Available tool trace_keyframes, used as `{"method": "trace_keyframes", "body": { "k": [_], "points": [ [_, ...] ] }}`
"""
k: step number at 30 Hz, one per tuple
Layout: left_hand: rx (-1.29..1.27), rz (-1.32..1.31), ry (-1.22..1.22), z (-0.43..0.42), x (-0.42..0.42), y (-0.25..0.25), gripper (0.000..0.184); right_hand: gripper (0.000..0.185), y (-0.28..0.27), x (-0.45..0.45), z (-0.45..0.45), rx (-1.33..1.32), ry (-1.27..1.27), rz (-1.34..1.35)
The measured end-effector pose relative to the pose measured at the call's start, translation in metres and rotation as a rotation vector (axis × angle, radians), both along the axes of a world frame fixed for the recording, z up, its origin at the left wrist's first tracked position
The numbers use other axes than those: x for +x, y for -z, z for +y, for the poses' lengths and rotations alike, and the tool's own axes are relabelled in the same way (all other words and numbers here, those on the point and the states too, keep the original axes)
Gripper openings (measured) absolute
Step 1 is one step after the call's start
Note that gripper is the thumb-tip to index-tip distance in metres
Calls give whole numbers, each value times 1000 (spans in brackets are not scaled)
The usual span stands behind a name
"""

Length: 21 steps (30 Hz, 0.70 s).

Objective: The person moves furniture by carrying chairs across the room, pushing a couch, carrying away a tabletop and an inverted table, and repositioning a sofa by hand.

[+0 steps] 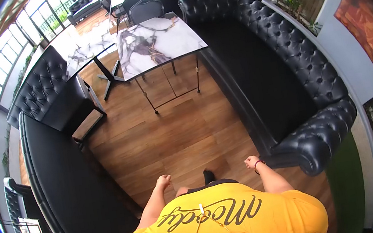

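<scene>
Fingers curled into a loose fist, my left hand [163,181] hangs over the wooden floor [185,140], left of my body, with nothing visible in it. On the other side, my right hand [251,161] is also curled closed, with no object showing. A dark bracelet [258,162] circles the right wrist. This hand is nearest to the front end of the black tufted sofa [290,150], apart from it. Between the hands, a dark-covered foot [209,175] shows beyond my yellow shirt [238,223].
Ahead stands a marble-patterned table [158,44] on thin metal legs, with another marble-topped table [83,47] to its left. A long black seat [68,184] lines the left side, near a tufted chair [45,83]. More chairs [146,9] stand behind. Green carpet [350,179] lies right.
</scene>
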State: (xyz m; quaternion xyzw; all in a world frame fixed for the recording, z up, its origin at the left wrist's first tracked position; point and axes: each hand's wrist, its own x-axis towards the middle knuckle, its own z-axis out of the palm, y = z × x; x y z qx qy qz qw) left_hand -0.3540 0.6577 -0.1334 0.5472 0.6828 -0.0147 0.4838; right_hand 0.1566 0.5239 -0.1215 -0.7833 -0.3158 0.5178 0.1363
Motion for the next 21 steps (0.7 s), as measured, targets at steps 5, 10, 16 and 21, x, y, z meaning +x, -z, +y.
{"method": "trace_keyframes", "body": {
  "k": [5,10,16,21],
  "points": [
    [-100,-2,-280,74,-46,18,35,16,-11,5,107,211,54,53],
    [-190,-42,-574,174,-81,29,26,15,20,-20,167,255,-102,146],
    [-162,-298,-626,332,-30,29,44,18,50,-3,182,143,-286,152],
    [-77,-629,-822,463,90,-54,68,16,-18,9,249,84,286,93]
  ]
}}
